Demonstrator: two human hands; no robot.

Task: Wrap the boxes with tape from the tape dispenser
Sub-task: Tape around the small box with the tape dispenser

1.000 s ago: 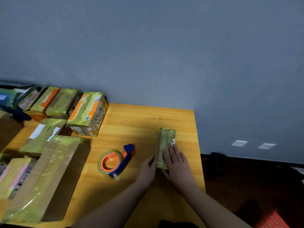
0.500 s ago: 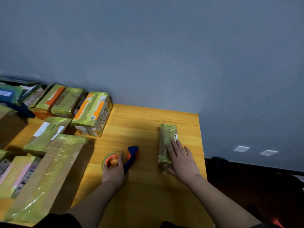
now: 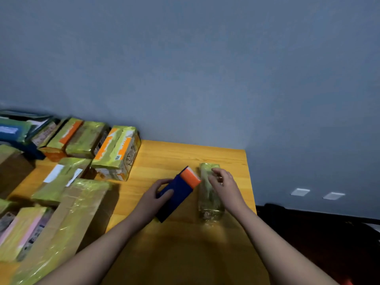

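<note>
Blue-grey wall fills most of what you see, with the wooden table (image 3: 185, 155) pushed against it below. Your left hand (image 3: 153, 199) has its fingers curled round the blue tape dispenser (image 3: 176, 196), which is raised and tilted so its orange end points toward the narrow box (image 3: 208, 192). That box lies lengthwise near the table's right edge, already shiny with yellowish tape. Your right hand (image 3: 223, 183) sits over its far half, fingers bent as if pinching something at the box top; whether they hold a tape end is too blurred to tell.

You seem to be at the start of another pass on this box: dispenser brought alongside, free end about to be anchored. The next move likely calls for pressing the tape end firmly onto the box, then drawing the dispenser along or around it while your right hand keeps the box from sliding toward the table edge.

On the left, a cluster of taped cartons (image 3: 115, 153) and a large cardboard box (image 3: 67, 219) sit well apart from your work.
</note>
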